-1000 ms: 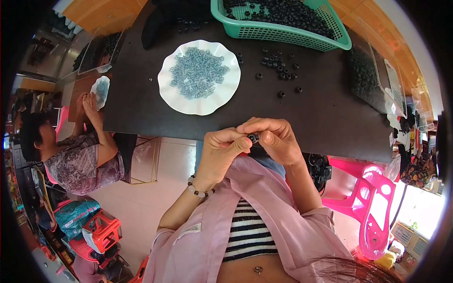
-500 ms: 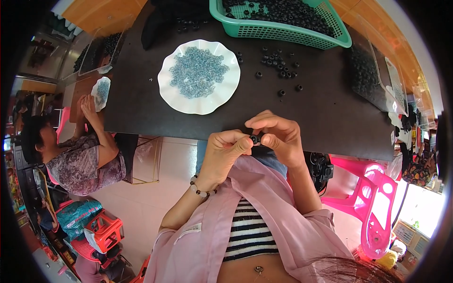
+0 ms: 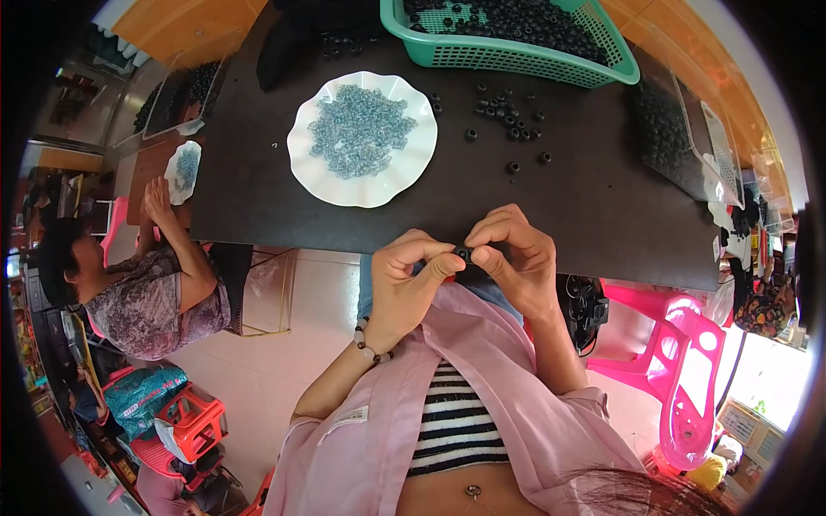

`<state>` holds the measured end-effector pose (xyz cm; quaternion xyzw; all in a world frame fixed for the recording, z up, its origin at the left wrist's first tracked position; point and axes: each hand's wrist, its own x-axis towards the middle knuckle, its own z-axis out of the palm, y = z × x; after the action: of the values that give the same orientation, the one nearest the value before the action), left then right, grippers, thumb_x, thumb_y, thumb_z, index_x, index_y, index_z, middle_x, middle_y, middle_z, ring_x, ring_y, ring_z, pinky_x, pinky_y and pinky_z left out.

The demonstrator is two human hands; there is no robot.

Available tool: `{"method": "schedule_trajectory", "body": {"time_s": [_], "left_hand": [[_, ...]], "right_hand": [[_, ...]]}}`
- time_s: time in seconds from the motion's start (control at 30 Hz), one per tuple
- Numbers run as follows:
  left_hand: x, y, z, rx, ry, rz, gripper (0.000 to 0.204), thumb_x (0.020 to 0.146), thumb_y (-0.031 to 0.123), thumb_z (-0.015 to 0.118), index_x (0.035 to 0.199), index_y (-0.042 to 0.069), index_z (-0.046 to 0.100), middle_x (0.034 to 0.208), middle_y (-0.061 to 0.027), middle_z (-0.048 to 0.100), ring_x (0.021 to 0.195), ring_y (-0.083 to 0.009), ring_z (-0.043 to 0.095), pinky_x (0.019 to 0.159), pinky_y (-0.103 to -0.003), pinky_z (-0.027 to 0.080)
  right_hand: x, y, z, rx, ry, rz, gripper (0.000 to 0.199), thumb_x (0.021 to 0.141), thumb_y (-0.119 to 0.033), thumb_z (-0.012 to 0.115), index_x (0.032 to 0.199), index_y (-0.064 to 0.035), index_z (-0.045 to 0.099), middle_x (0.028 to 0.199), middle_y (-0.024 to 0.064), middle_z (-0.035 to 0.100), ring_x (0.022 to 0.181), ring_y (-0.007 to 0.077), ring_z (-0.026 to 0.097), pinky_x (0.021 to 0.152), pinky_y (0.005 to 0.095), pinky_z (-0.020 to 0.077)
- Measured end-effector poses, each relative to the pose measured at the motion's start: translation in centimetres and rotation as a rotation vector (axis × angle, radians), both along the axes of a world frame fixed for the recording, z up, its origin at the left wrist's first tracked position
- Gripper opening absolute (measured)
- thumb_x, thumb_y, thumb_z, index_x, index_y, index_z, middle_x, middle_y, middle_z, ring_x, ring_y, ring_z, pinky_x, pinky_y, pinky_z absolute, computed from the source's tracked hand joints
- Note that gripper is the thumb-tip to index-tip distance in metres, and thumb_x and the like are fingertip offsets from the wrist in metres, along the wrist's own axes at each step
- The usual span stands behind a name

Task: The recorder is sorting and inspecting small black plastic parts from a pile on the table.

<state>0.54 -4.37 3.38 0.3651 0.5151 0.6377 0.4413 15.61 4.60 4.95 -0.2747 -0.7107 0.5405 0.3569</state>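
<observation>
Both hands meet at the near edge of a dark table (image 3: 258,198), pinching one small black ring (image 3: 463,253) between them. The left hand (image 3: 409,279) curls nearly closed, thumb and forefinger pressed to the ring from the left; the right hand (image 3: 516,258) closes on it from the other side, its other fingers arched above. The ring sits at the fingertips just off the table's edge, close to the body, a hold that seems to suit fine work on so small a part. Whether a second piece is caught in the pinch is too small to tell.

Beyond the hands, a white scalloped plate (image 3: 404,185) holds a heap of small blue-grey rings (image 3: 357,129), set within easy reach ahead and to the left. Loose black rings (image 3: 508,120) lie scattered ahead and to the right, just in front of a green plastic basket (image 3: 516,56) filled with more of them at the far edge. A bead bracelet (image 3: 370,344) circles the left wrist.

At the left end of the table a seated co-worker (image 3: 146,292) leans toward a second small plate (image 3: 182,172) of the blue-grey pieces. A pink plastic chair (image 3: 688,361) stands to the right, and red stools (image 3: 189,417) sit on the tiled floor at lower left.
</observation>
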Motion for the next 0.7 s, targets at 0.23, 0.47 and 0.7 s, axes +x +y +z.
{"method": "schedule_trajectory", "body": {"time_s": [0.23,0.47,0.7], "left_hand": [[-0.4,0.3,0.3,0.196,0.618,0.137,0.007,0.073,0.011,0.077,0.078,0.007,0.073,0.069,-0.0036,0.062,0.064,-0.0188,0.053,0.057,-0.03,0.043],[-0.4,0.0,-0.3,0.208,0.663,0.157,0.009,0.074,0.013,0.077,0.078,0.006,0.072,0.068,-0.004,0.061,0.064,-0.018,0.053,0.058,-0.029,0.043],[-0.2,-0.6,-0.6,-0.029,-0.259,-0.111,0.015,0.087,0.014,0.07,0.086,-0.001,0.07,0.074,-0.0022,0.062,0.068,-0.0081,0.055,0.062,-0.022,0.043]], "right_hand": [[0.1,-0.6,-0.1,-0.017,-0.124,-0.03,0.013,0.082,-0.012,0.073,0.084,-0.0009,0.067,0.082,0.0036,0.063,0.085,0.0146,0.051,0.078,0.0275,0.0408],[0.0,-0.7,0.0,-0.208,-0.157,-0.022,0.007,0.084,-0.006,0.069,0.084,0.0008,0.068,0.083,0.0021,0.062,0.081,0.0097,0.053,0.076,0.0245,0.0425],[0.3,-0.4,0.8,-0.536,0.173,0.146,0.039,0.086,-0.03,0.071,0.103,0.0039,0.065,0.097,0.0048,0.064,0.09,0.0106,0.055,0.081,0.025,0.0436]]}}
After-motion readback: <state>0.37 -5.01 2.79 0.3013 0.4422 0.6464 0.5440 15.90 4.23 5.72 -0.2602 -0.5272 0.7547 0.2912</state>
